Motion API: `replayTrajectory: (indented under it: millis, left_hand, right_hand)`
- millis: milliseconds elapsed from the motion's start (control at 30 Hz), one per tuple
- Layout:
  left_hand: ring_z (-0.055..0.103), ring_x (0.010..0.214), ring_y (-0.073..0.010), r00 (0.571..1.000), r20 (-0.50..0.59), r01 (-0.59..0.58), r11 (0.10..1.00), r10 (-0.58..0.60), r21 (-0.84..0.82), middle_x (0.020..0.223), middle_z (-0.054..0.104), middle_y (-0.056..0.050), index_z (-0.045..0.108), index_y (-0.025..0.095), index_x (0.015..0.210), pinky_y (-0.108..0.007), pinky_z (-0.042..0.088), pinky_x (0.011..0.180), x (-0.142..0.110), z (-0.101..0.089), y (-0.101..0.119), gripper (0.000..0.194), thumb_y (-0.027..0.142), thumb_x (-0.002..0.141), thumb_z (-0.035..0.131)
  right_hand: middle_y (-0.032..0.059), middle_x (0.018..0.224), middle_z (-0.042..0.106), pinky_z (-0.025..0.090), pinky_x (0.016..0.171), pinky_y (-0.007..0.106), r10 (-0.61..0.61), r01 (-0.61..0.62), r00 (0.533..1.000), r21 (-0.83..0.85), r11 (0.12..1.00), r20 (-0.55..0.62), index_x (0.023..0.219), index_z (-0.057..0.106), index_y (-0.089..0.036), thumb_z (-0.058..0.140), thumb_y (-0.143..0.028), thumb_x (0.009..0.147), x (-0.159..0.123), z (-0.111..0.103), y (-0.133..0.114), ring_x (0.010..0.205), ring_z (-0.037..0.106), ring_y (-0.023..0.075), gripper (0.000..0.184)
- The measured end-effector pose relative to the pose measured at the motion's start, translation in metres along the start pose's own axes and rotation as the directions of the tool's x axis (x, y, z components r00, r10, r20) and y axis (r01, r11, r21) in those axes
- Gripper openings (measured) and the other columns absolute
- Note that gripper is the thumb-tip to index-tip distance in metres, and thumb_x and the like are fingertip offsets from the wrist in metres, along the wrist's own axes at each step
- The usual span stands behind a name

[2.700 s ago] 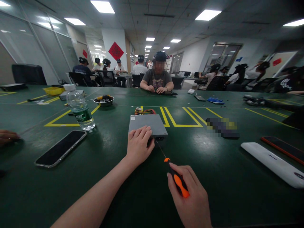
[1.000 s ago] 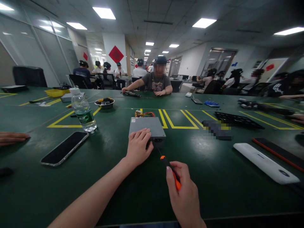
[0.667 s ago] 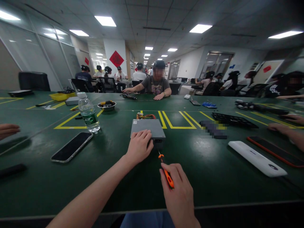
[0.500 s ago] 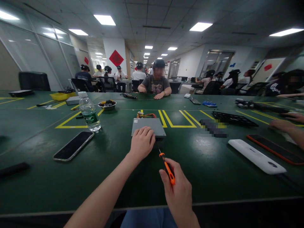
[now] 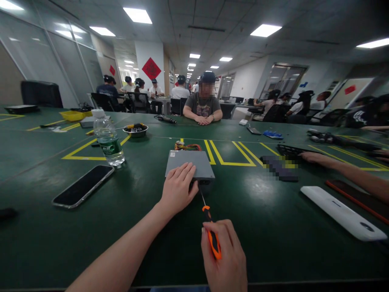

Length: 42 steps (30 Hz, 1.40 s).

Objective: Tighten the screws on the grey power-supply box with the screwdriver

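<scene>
A grey metal computer power supply [image 5: 185, 162] lies on the green table, its coloured cables [image 5: 190, 147] bunched at the far side. My left hand [image 5: 178, 187] holds it by the near left part, fingers stretched across the top and thumb down at the front face. In my right hand [image 5: 225, 253] is an orange and black screwdriver [image 5: 213, 240], gripped by the handle. Its thin shaft points up and away, towards the front face of the power supply near my left thumb. Whether the tip touches a screw is too small to tell.
To the left stand a water bottle [image 5: 108, 142], a phone [image 5: 83, 186] and a metal bowl [image 5: 135, 130] of tools. On the right lie a white device [image 5: 342, 213] and a black lattice panel [image 5: 290, 151], with a co-worker's hand [image 5: 317, 158] at it. Another person [image 5: 203, 103] sits opposite.
My right hand and the screwdriver sit lower in view, and my left thumb shows at the front face. A co-worker's arm has reached to the black panel; the person opposite has joined their hands.
</scene>
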<state>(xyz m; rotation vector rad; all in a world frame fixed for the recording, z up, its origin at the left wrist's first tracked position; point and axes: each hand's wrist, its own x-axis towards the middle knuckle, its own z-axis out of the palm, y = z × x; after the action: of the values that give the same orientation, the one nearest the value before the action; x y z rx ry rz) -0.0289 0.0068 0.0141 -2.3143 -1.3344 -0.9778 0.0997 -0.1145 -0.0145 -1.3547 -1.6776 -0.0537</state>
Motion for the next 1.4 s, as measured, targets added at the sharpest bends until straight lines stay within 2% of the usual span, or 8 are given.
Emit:
replayTrajectory:
  millis: [233, 467, 567, 767, 833, 1033, 1200, 1400]
  left_hand:
    - [0.047, 0.119, -0.0231, 1.0, 0.009, -0.002, 1.0, 0.002, 0.0, 0.128, 0.053, -0.01, 0.05, 0.016, 0.122, -0.04, 0.037, 0.097, 0.0, -0.001, 0.0, 0.041, 0.027, 0.083, 0.046]
    - [0.047, 0.12, -0.023, 1.0, 0.015, 0.001, 1.0, -0.001, -0.004, 0.128, 0.053, -0.011, 0.05, 0.016, 0.122, -0.04, 0.038, 0.096, 0.0, 0.0, 0.0, 0.041, 0.028, 0.083, 0.046]
    - [0.047, 0.119, -0.0236, 1.0, -0.003, 0.002, 1.0, -0.002, -0.007, 0.127, 0.054, -0.01, 0.05, 0.016, 0.122, -0.041, 0.039, 0.095, 0.0, 0.001, -0.001, 0.041, 0.027, 0.082, 0.048]
    - [0.047, 0.119, -0.0231, 1.0, 0.004, 0.008, 1.0, -0.008, 0.0, 0.128, 0.053, -0.01, 0.05, 0.015, 0.122, -0.04, 0.037, 0.096, -0.001, 0.001, 0.0, 0.041, 0.027, 0.082, 0.047]
    - [0.048, 0.118, -0.0231, 1.0, 0.0, 0.012, 1.0, -0.012, -0.002, 0.128, 0.054, -0.01, 0.05, 0.016, 0.121, -0.04, 0.038, 0.095, -0.001, 0.0, 0.0, 0.041, 0.027, 0.082, 0.048]
    - [0.048, 0.118, -0.023, 1.0, -0.012, 0.021, 1.0, -0.021, -0.011, 0.127, 0.054, -0.01, 0.05, 0.016, 0.121, -0.04, 0.038, 0.095, 0.0, 0.001, 0.0, 0.04, 0.027, 0.082, 0.047]
    - [0.047, 0.119, -0.0222, 1.0, -0.004, 0.019, 1.0, -0.019, -0.005, 0.128, 0.054, -0.009, 0.05, 0.015, 0.121, -0.039, 0.037, 0.096, -0.001, 0.002, 0.0, 0.04, 0.026, 0.082, 0.047]
    - [0.048, 0.118, -0.0228, 1.0, -0.023, 0.021, 1.0, -0.021, -0.01, 0.127, 0.054, -0.009, 0.05, 0.017, 0.121, -0.039, 0.038, 0.095, -0.001, 0.003, 0.0, 0.04, 0.027, 0.082, 0.048]
  right_hand:
    - [0.0017, 0.071, 0.064, 0.047, 0.049, 0.022, 0.2, -0.201, 0.979, 0.038, 0.979, 0.046, 0.106, 0.049, -0.018, 0.033, -0.038, 0.092, 0.004, -0.002, -0.004, 0.054, 0.062, 0.0134, 0.029]
    - [0.0054, 0.079, 0.062, 0.048, 0.056, 0.024, -0.147, 0.158, 0.987, -0.194, 0.968, 0.071, 0.107, 0.055, -0.018, 0.046, -0.024, 0.087, 0.005, -0.007, 0.011, 0.062, 0.06, 0.0132, 0.022]
    - [0.0042, 0.076, 0.059, 0.047, 0.057, 0.025, -0.182, 0.196, 0.979, -0.189, 0.962, 0.088, 0.102, 0.058, -0.019, 0.045, -0.021, 0.087, 0.009, -0.008, 0.011, 0.062, 0.058, 0.0129, 0.02]
    - [-0.0004, 0.067, 0.061, 0.048, 0.048, 0.021, 0.135, -0.133, 0.983, -0.028, 0.991, 0.128, 0.108, 0.046, -0.017, 0.043, -0.045, 0.087, 0.014, -0.011, 0.001, 0.053, 0.061, 0.0125, 0.035]
    - [-0.0023, 0.063, 0.061, 0.046, 0.045, 0.02, 0.159, -0.156, 0.976, -0.033, 0.987, 0.15, 0.105, 0.048, -0.018, 0.039, -0.043, 0.09, 0.017, -0.014, 0.001, 0.049, 0.061, 0.0115, 0.031]
    - [0.0047, 0.078, 0.067, 0.048, 0.052, 0.022, -0.174, 0.194, 0.98, -0.279, 0.94, 0.093, 0.103, 0.055, -0.014, 0.037, -0.027, 0.091, 0.024, -0.017, 0.005, 0.06, 0.064, 0.0133, 0.026]
    - [0.0026, 0.066, 0.061, 0.046, 0.048, 0.026, -0.267, 0.285, 0.958, -0.41, 0.866, 0.101, 0.104, 0.058, -0.016, 0.032, -0.024, 0.092, 0.023, -0.015, 0.004, 0.051, 0.058, 0.0139, 0.03]
    - [0.0051, 0.079, 0.067, 0.051, 0.051, 0.023, -0.051, 0.079, 0.989, -0.209, 0.975, 0.138, 0.113, 0.048, -0.014, 0.038, -0.044, 0.09, 0.018, -0.014, 0.005, 0.063, 0.066, 0.015, 0.039]
